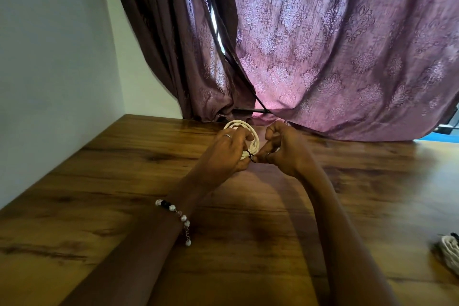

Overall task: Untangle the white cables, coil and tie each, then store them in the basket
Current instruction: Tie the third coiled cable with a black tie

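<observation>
**Tying off the coil, mid-air over the table**

Far left: plain wall, then bare wooden table. Beaded bracelet on the left wrist. Left hand curled tight round the near side of the white cable coil, holding it up off the table in front of the purple curtain. Small dark tie wrapped at the bottom edge of the coil, right between both hands. Right hand closed too, thumb and fingertip pinched on that tie, other fingers folded in. Way off at the right edge, a second pale bundle lying on the table, half cut off, so can't tell if tied. No basket in view.

Risk from here, just guessing: tie looks tiny and stretched, so could easily slip off the pinch and snap back. Loosen the left grip early and the loops probably spring apart and tangle again. Could also catch only some strands under the tie, leaving a loose loop hanging.
</observation>
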Motion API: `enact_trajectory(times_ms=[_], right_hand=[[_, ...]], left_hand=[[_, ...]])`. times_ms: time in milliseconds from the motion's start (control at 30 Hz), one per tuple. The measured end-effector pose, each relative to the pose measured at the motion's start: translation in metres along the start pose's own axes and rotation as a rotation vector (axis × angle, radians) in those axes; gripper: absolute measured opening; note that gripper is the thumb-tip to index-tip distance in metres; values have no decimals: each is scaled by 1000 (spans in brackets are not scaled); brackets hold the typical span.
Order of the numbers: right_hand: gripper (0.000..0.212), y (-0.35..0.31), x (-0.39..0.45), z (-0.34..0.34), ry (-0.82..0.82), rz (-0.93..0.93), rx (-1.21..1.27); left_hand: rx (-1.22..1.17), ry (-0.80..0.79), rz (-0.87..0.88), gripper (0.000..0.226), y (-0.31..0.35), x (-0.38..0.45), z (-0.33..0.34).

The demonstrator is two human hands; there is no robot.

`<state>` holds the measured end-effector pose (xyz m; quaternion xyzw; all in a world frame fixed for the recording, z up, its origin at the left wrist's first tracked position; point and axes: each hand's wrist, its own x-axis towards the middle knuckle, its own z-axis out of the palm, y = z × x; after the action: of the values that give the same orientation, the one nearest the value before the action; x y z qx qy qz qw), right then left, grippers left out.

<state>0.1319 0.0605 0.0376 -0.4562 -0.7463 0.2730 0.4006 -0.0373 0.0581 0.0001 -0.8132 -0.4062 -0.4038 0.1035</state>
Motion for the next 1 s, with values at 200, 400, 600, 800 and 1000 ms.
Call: enact_trajectory(times_ms=[200, 400, 600, 800, 1000], right_hand=[[50, 3, 0, 1, -3, -79, -136], [55, 8, 3, 5, -31, -190, -247], [52, 10, 5, 7, -29, -304, -331], [42, 15, 8, 12, 19, -388, -336], [31, 15, 10, 10, 25, -340, -293]], left_hand=[[66, -6, 41, 40, 3, 2, -2], [61, -57, 76, 42, 2, 3, -3], [58, -87, 56, 44, 2, 2, -2], [15, -111, 6, 50, -3, 1, -1], [-181, -84, -95, 50, -6, 0, -2]])
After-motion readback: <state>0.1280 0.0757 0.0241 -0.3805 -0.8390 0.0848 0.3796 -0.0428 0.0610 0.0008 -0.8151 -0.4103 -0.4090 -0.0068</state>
